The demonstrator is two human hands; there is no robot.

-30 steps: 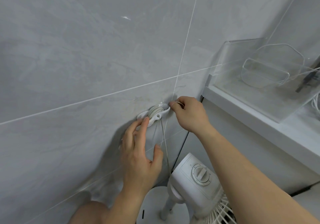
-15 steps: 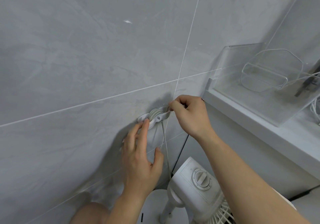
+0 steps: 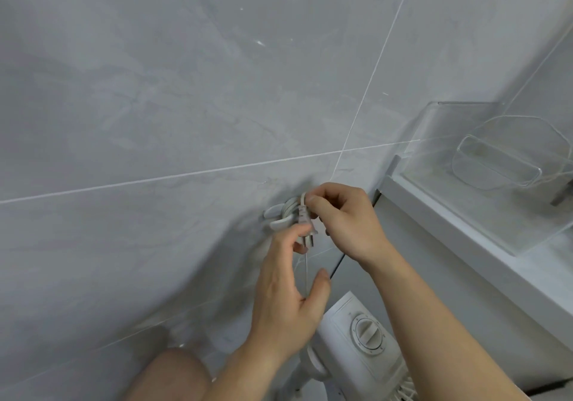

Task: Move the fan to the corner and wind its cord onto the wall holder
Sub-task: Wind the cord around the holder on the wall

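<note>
Here, both hands work at the wall holder [image 3: 280, 214].
Right hand [image 3: 344, 217] pinches the cord [image 3: 302, 206] at the holder; left hand [image 3: 288, 292], fingers loose, touches the plug [image 3: 307, 233]. Fan [image 3: 362, 341] stands below, near right.

Home interior, likely bathroom or utility corner: large grey marbled wall tiles [image 3: 186, 106], white ledge [image 3: 465, 230] carrying clear acrylic holder [image 3: 502, 165], household fan [image 3: 366, 341] below.

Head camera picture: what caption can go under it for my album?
Right hand pinches the fan's cord by its plug at the wall holder.
</note>
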